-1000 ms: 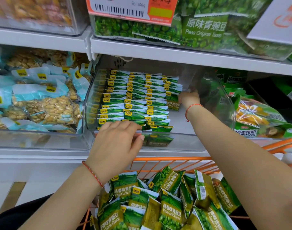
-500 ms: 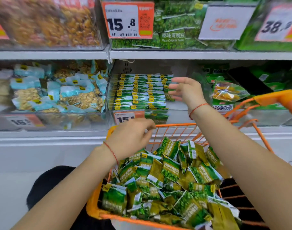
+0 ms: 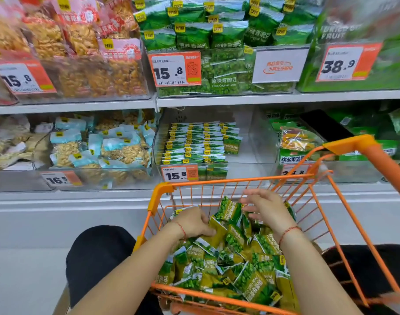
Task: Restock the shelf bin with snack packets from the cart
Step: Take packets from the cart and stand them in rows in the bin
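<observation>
Here, the green snack packets [image 3: 230, 258] lie heaped in the orange cart [image 3: 162, 192], right under your fingers. Your left hand [image 3: 194, 221] rests palm down on the pile, fingers curled over a packet at its far-left edge. Your right hand [image 3: 266, 209] hovers just beside it, fingers spread and bent, tips touching an upright packet between your hands. Beyond your fingertips, the clear shelf bin [image 3: 258, 142] holds neat rows of packets on its left side, behind a 15.8 price tag [image 3: 178, 173]
</observation>
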Available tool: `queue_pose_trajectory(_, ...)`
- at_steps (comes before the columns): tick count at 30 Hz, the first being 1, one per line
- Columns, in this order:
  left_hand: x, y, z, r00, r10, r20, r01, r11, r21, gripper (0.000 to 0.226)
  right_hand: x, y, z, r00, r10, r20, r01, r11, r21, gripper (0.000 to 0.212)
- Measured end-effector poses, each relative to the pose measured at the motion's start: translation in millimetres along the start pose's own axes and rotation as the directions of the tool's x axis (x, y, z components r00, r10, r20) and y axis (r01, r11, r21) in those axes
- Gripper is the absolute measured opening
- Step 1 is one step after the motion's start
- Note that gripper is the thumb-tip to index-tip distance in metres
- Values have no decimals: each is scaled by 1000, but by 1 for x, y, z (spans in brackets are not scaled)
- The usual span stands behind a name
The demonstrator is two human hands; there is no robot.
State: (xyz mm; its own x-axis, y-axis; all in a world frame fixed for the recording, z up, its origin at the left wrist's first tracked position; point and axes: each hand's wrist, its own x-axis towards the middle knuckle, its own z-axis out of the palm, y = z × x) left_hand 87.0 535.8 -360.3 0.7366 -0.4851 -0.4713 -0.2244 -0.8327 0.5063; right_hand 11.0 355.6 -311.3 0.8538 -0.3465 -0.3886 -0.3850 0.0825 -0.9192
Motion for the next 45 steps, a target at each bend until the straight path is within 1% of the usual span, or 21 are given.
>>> queue_pose_trajectory(2, -14, 1, -12, 982, 88, -168, -89, 996, -1, 30, 0, 0, -1, 1000, -3, -23, 3, 1000, -12, 23)
queue_pose_trajectory(3, -22, 4, -17, 947, 153, -283, -156, 988, 13, 23, 0, -1, -1, 1000, 3, -24, -3, 1000, -18, 26)
queue_pose_trajectory(6, -47, 15, -18, 772, 313, -553, -416, 907, -69, 13, -7, -5, 5, 991, 105, 82, -98, 992, -74, 41)
queue_pose_trajectory(8, -53, 13, -12, 658, 432, -616, -549, 836, 0, 27, -12, -5, 10, 963, 177, 203, -173, 984, -38, 47)
queue_pose_trajectory(10, -52, 10, -3, 540, 549, -637, -599, 783, 168, 40, -12, -2, 11, 940, 179, 290, -204, 977, 56, 48)
queue_pose_trajectory(11, -50, 10, 1, 503, 576, -644, -600, 769, 219, 43, -12, -1, 11, 935, 160, 316, -198, 976, 90, 46)
queue_pose_trajectory(14, -49, 14, 7, 478, 569, -669, -609, 764, 214, 46, -11, 1, 7, 929, 90, 358, -157, 974, 162, 38)
queue_pose_trajectory(16, -48, 17, 8, 502, 534, -681, -627, 767, 139, 44, -12, 2, 6, 926, 62, 372, -144, 970, 196, 27)
queue_pose_trajectory(18, -49, 23, 6, 548, 474, -689, -658, 753, -4, 41, -13, 2, 6, 922, 43, 384, -147, 958, 246, 24)
queue_pose_trajectory(20, -49, 30, 1, 564, 413, -716, -663, 743, -93, 43, -11, 1, 6, 923, 19, 384, -175, 910, 375, 30)
queue_pose_trajectory(22, -46, 31, -7, 613, 340, -713, -586, 801, -122, 38, -8, 1, 5, 948, 25, 318, -193, 840, 508, 20)
queue_pose_trajectory(24, -38, 27, -15, 759, 287, -585, -390, 919, -56, 24, -3, 3, 1, 979, 49, 198, -158, 794, 587, 12)
queue_pose_trajectory(26, -28, 21, -16, 906, 231, -354, -206, 973, 108, 21, 3, 6, -4, 997, 53, 63, -80, 810, 580, 36)
queue_pose_trajectory(28, -19, 23, -9, 964, 188, -188, -144, 963, 226, 24, 5, 9, -7, 997, 72, -30, -45, 838, 544, 60)
queue_pose_trajectory(32, 1, 42, 17, 992, 101, -75, -77, 957, 279, 53, 9, 11, -7, 991, 111, -70, -57, 845, 532, 61)
queue_pose_trajectory(35, 13, 55, 34, 994, 31, -106, 4, 948, 319, 55, 10, 13, -8, 983, 156, -98, -79, 838, 540, 26)
queue_pose_trajectory(37, 19, 54, 41, 995, 4, -96, 25, 956, 293, 49, 10, 14, -9, 982, 171, -84, -92, 810, 579, 14)
queue_pose_trajectory(39, 21, 47, 38, 999, -33, -30, 38, 981, 189, 38, 10, 15, -10, 983, 170, -66, -95, 790, 606, 12)
queue_pose_trajectory(41, 17, 39, 24, 1000, -21, -12, 21, 998, 53, 36, 10, 14, -9, 984, 170, -62, -93, 769, 632, 21)
queue_pose_trajectory(43, 6, 35, 3, 997, 11, -72, -14, 999, -43, 32, 10, 14, -9, 983, 169, -75, -80, 756, 649, 29)
queue_pose_trajectory(45, -9, 32, -18, 988, 10, -156, -41, 979, -201, 23, 9, 11, -8, 987, 141, -82, -58, 773, 632, 25)
